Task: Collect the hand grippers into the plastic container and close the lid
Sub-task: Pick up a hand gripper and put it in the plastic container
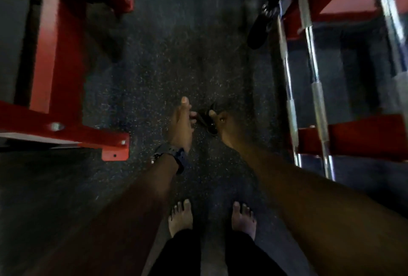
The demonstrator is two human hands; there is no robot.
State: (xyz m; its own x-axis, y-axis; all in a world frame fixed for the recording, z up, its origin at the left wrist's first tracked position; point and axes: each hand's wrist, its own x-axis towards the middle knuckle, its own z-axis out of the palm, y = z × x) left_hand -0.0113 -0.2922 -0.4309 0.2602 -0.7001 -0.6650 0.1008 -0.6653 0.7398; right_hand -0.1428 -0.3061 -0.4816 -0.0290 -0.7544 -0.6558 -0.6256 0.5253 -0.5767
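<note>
A small black hand gripper [207,119] sits low over the dark speckled floor between my two hands. My right hand [223,128] is closed around its right side, thumb on top. My left hand [182,121], with a dark watch on the wrist, touches its left end with its fingertips, fingers spread. A second black hand gripper [263,22] lies on the floor farther ahead, beside the chrome bars. The picture is blurred. No plastic container is in view.
A red steel machine frame [66,130] stands at the left, its bolted foot [114,152] close to my left wrist. Chrome barbells [315,90] lean in a red rack [353,134] at the right. My bare feet [212,218] stand on the rubber floor between them.
</note>
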